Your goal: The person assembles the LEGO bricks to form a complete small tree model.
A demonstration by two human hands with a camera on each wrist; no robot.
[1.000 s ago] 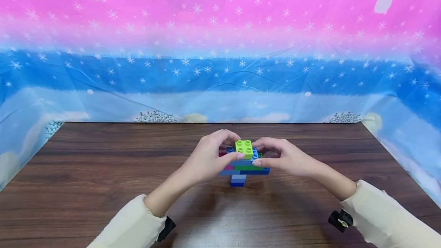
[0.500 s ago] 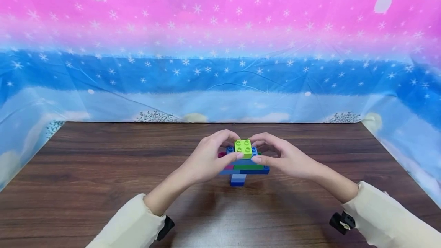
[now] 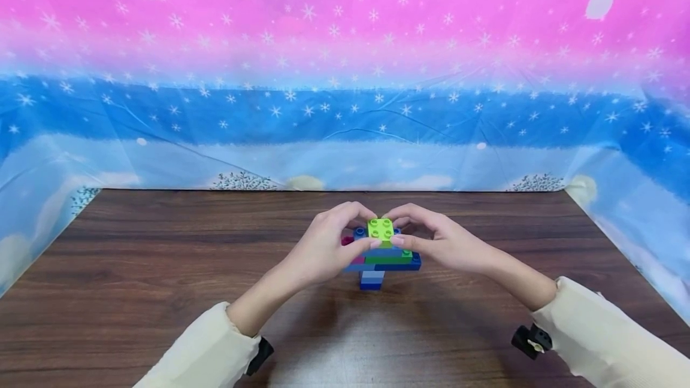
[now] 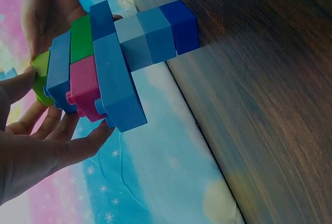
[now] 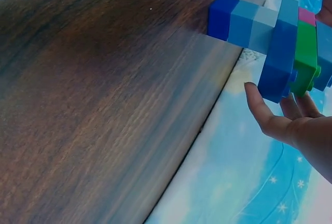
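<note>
A lime green brick (image 3: pixel 380 228) with studs on top crowns a T-shaped tower of toy building bricks on the table. My left hand (image 3: pixel 326 247) pinches it from the left, thumb in front and fingers behind. From the right, my right hand (image 3: pixel 444 244) grips the same brick, its thumb tip at the front corner. Beneath lies a blue brick (image 4: pixel 58 63), then a magenta brick (image 4: pixel 87 81) beside a green brick (image 3: pixel 389 260). Two long blue bricks form the lowest wide layer, the darker blue brick (image 5: pixel 280 53) on the right. A narrow blue column (image 3: pixel 372 280) carries everything.
The brown wooden table (image 3: pixel 188 268) reaches back to a pink and blue snowflake cloth (image 3: pixel 345 106), which also hangs at both sides. Black devices sit at the cuffs, a left wrist device (image 3: pixel 260 357) and a right wrist device (image 3: pixel 530 341).
My right hand has slid left, its thumb going from the blue brick's right end to the lime brick's front. More of the green brick's right end now shows. My left hand stays put.
</note>
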